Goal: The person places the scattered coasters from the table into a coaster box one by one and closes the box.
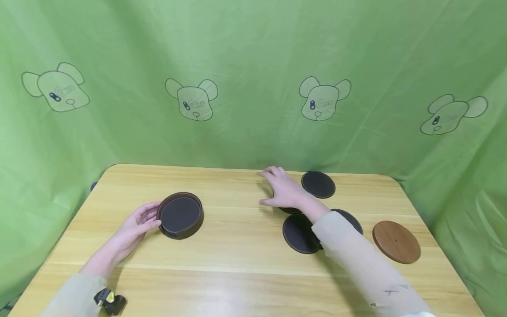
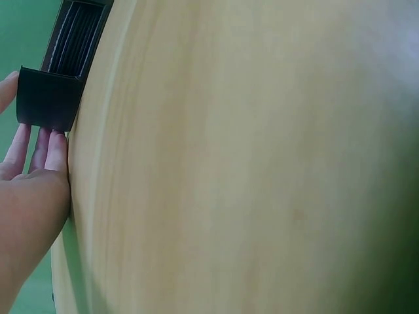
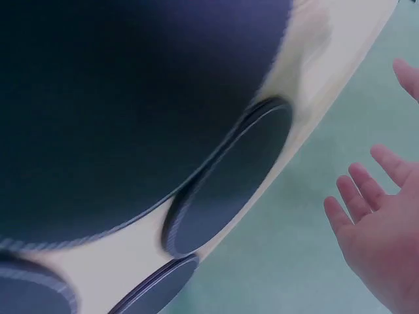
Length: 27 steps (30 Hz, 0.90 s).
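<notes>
A round dark brown coaster holder (image 1: 196,226) stands on the left half of the table, a black disc inside it. Through its side slot, the left wrist view shows several stacked black layers. My left hand (image 1: 132,226) holds its left side, thumb near the rim and fingers against the outer wall (image 2: 47,98). My right hand (image 1: 286,189), fingers spread and holding nothing, hovers over a black coaster (image 1: 290,210) that it partly hides. Around that arm lie more black round coasters: one behind (image 1: 318,184), one in front (image 1: 298,233), another (image 1: 352,220) partly under the sleeve.
A brown wooden disc (image 1: 396,242) lies at the right of the wood-grain table (image 1: 237,264). Green cloth (image 1: 253,53) with printed bear heads hangs behind and along the sides. A small black device (image 1: 111,301) sits at the left wrist.
</notes>
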Available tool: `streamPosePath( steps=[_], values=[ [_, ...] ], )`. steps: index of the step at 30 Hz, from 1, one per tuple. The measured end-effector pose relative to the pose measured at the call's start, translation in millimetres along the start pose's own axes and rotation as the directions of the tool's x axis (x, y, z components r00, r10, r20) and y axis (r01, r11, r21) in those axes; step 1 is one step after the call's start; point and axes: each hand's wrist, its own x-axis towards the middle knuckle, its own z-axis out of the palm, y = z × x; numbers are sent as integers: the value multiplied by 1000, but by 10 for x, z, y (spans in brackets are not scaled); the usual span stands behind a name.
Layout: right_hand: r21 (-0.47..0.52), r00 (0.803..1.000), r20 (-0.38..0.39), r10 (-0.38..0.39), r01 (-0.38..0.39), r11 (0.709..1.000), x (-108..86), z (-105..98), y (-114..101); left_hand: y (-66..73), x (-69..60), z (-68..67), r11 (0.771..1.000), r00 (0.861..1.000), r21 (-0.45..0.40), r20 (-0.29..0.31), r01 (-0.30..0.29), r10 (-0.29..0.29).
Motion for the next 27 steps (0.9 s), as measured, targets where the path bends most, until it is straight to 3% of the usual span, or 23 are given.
streamPosePath(
  steps=[18, 27],
  values=[
    [36, 997, -22, 68, -67, 997, -366, 81, 576, 13, -2, -9, 1000, 1000, -4, 5, -3, 3],
    [47, 993, 21, 116, -117, 992, -470, 107, 650, 3, -7, -11, 1000, 1000, 2, 6, 1, -1]
  ],
)
